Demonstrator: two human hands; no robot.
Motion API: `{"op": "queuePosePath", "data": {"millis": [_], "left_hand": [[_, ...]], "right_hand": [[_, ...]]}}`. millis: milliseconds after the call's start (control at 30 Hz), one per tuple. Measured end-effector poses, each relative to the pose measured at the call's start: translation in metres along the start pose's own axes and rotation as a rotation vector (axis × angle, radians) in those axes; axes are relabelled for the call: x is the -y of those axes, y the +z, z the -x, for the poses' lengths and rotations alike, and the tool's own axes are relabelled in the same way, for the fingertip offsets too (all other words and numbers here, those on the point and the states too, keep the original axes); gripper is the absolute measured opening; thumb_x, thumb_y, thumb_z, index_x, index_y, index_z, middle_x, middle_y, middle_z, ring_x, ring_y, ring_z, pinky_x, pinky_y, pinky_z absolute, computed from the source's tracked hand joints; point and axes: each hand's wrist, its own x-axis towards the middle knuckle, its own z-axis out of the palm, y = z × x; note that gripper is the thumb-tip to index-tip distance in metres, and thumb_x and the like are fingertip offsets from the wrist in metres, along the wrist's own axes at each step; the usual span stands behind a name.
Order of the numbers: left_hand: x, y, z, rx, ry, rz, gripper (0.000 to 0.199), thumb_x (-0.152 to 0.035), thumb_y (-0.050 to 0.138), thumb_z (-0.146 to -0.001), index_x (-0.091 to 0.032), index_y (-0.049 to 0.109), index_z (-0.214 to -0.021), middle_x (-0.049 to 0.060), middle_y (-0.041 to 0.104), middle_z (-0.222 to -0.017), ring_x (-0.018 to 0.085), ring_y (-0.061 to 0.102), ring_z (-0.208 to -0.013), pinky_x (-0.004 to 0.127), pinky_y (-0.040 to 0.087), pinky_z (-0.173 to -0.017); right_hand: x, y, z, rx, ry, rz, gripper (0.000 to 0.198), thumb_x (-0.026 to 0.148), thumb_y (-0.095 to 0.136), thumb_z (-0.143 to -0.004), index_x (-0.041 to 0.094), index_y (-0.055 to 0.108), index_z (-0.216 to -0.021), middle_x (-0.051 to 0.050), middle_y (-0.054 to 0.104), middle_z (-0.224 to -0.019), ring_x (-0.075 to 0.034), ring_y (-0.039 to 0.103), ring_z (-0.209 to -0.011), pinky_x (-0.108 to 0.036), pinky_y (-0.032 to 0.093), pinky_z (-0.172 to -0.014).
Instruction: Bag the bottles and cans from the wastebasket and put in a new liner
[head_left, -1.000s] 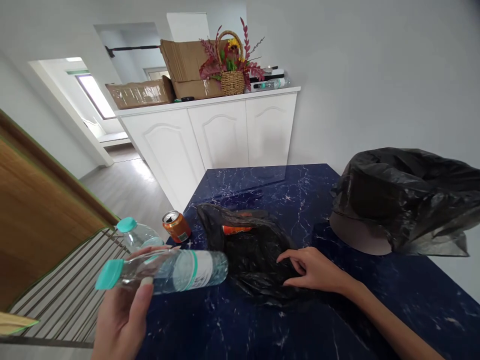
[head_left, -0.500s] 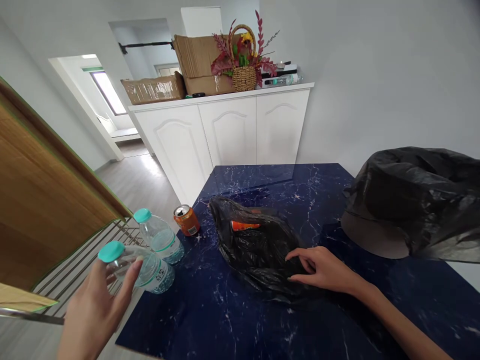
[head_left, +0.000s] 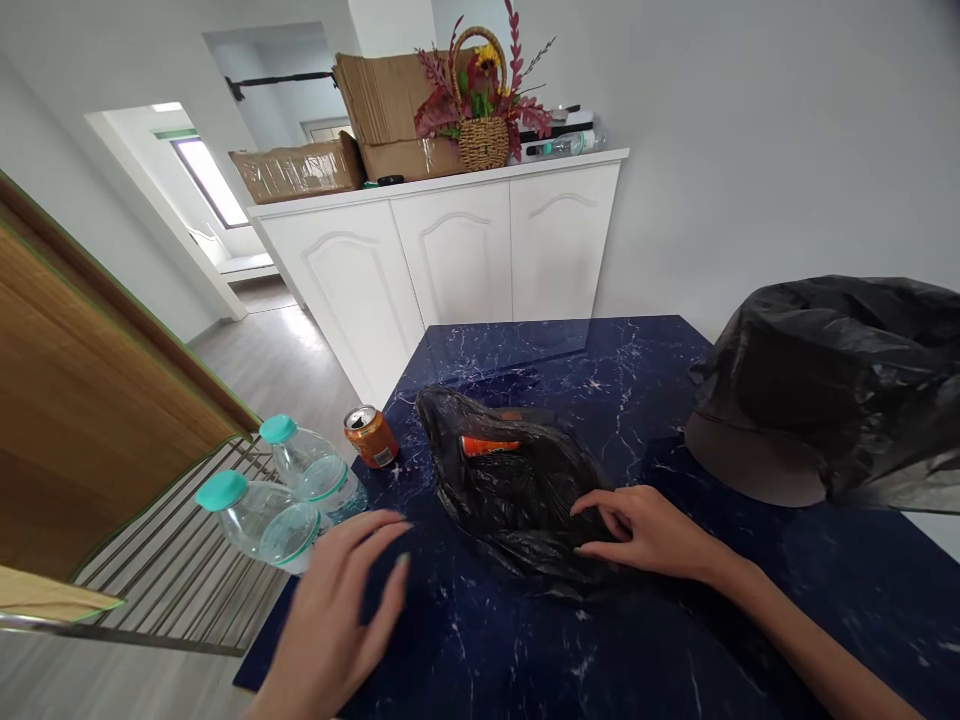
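Observation:
A black plastic bag (head_left: 517,540) lies with its mouth open on the dark blue marbled table (head_left: 465,640); an orange can (head_left: 489,447) shows inside it. My right hand (head_left: 646,530) pinches the near right rim of the bag between thumb and fingers. My left hand (head_left: 337,605), a little blurred, is empty with fingers apart, over the table between the bag and the bottles. Two clear plastic bottles with teal caps, the front bottle (head_left: 270,525) and the rear bottle (head_left: 319,465), stand at the left edge. My left hand partly hides the front one. Beyond them stands an orange drink can (head_left: 371,438).
At the right stands a bin (head_left: 757,455) draped with a black liner. To the left are a metal rack (head_left: 217,590) and a wooden panel (head_left: 97,400). Behind the table, a white cabinet (head_left: 457,260) bears cardboard boxes (head_left: 300,172) and a flower basket (head_left: 484,143).
My left hand has let go of the front bottle and moved right, towards the bag. My right hand stays on the bag's rim. The view has shifted slightly.

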Motion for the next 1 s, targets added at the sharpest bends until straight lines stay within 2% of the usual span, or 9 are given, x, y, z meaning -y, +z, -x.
{"op": "queuePosePath", "data": {"millis": [67, 167, 267, 367, 500, 600, 767, 867, 1000], "left_hand": [[-0.016, 0.026, -0.027, 0.208, 0.11, 0.104, 0.039, -0.023, 0.058, -0.105, -0.026, 0.059, -0.143, 0.01, 0.067, -0.144, 0.027, 0.065, -0.134, 0.043, 0.054, -0.115], [-0.021, 0.066, -0.068, 0.365, 0.203, 0.213, 0.038, -0.025, 0.045, -0.111, -0.025, 0.053, -0.148, 0.011, 0.059, -0.156, 0.024, 0.057, -0.145, 0.044, 0.048, -0.122], [-0.012, 0.101, -0.102, 0.386, 0.249, 0.192, 0.043, -0.027, 0.045, -0.111, -0.022, 0.045, -0.153, 0.017, 0.053, -0.16, 0.03, 0.049, -0.152, 0.054, 0.042, -0.126], [0.0, 0.127, -0.13, 0.438, 0.231, 0.067, 0.043, -0.036, 0.057, -0.107, -0.016, 0.05, -0.145, 0.022, 0.055, -0.153, 0.037, 0.049, -0.149, 0.057, 0.04, -0.125], [0.011, 0.147, -0.158, 0.516, 0.169, -0.002, 0.048, -0.045, 0.073, -0.097, -0.015, 0.057, -0.13, 0.022, 0.064, -0.135, 0.042, 0.06, -0.133, 0.057, 0.05, -0.112], [0.014, 0.154, -0.166, 0.534, 0.106, -0.006, 0.057, -0.039, 0.08, -0.091, -0.013, 0.054, -0.135, 0.023, 0.068, -0.131, 0.043, 0.067, -0.122, 0.056, 0.054, -0.103], [-0.002, 0.125, -0.155, 0.477, 0.039, 0.065, 0.068, -0.046, 0.079, -0.092, -0.016, 0.051, -0.146, 0.021, 0.066, -0.138, 0.04, 0.065, -0.128, 0.053, 0.052, -0.109], [-0.018, 0.079, -0.134, 0.445, -0.073, 0.377, 0.07, -0.051, 0.079, -0.091, -0.022, 0.052, -0.149, 0.016, 0.065, -0.144, 0.034, 0.065, -0.131, 0.049, 0.051, -0.114], [-0.033, 0.017, -0.083, 0.567, -0.327, 0.791, 0.068, -0.05, 0.084, -0.085, -0.028, 0.058, -0.145, 0.009, 0.073, -0.132, 0.031, 0.072, -0.12, 0.047, 0.058, -0.107]], "right_hand": [[0.0, 0.0, 0.0, -0.01, -0.01, 0.018, 0.054, 0.068, 0.066, -0.097, 0.024, 0.076, -0.127, 0.004, 0.057, -0.062, -0.014, 0.054, -0.057, -0.029, 0.041, -0.064], [0.001, -0.001, 0.0, -0.02, -0.027, 0.042, 0.054, 0.068, 0.065, -0.098, 0.024, 0.076, -0.127, 0.003, 0.06, -0.063, -0.015, 0.055, -0.057, -0.03, 0.042, -0.065], [0.001, -0.001, 0.0, -0.029, -0.039, 0.053, 0.053, 0.067, 0.065, -0.099, 0.024, 0.076, -0.127, 0.003, 0.059, -0.063, -0.015, 0.056, -0.058, -0.03, 0.043, -0.067], [0.001, -0.002, -0.001, -0.01, -0.035, 0.029, 0.051, 0.066, 0.064, -0.1, 0.025, 0.076, -0.128, 0.004, 0.058, -0.063, -0.015, 0.056, -0.058, -0.029, 0.043, -0.067], [0.002, -0.003, -0.002, -0.016, -0.042, 0.009, 0.049, 0.064, 0.065, -0.1, 0.025, 0.075, -0.128, 0.004, 0.059, -0.063, -0.015, 0.057, -0.058, -0.029, 0.042, -0.067], [0.002, -0.003, -0.002, -0.033, -0.044, -0.005, 0.049, 0.066, 0.065, -0.1, 0.025, 0.076, -0.124, 0.005, 0.058, -0.061, -0.014, 0.055, -0.056, -0.028, 0.039, -0.065], [-0.003, -0.001, -0.005, -0.117, 0.036, -0.004, 0.059, 0.07, 0.052, -0.104, 0.024, 0.072, -0.134, 0.002, 0.061, -0.065, -0.016, 0.059, -0.059, -0.028, 0.036, -0.059], [-0.009, 0.0, -0.007, -0.204, 0.135, 0.012, 0.067, 0.069, 0.038, -0.109, 0.02, 0.064, -0.147, 0.002, 0.06, -0.062, -0.018, 0.06, -0.057, -0.03, 0.038, -0.06], [-0.014, 0.003, -0.006, -0.254, 0.191, 0.029, 0.072, 0.07, 0.033, -0.109, 0.016, 0.064, -0.146, 0.0, 0.063, -0.06, -0.022, 0.063, -0.056, -0.033, 0.043, -0.06]]}}
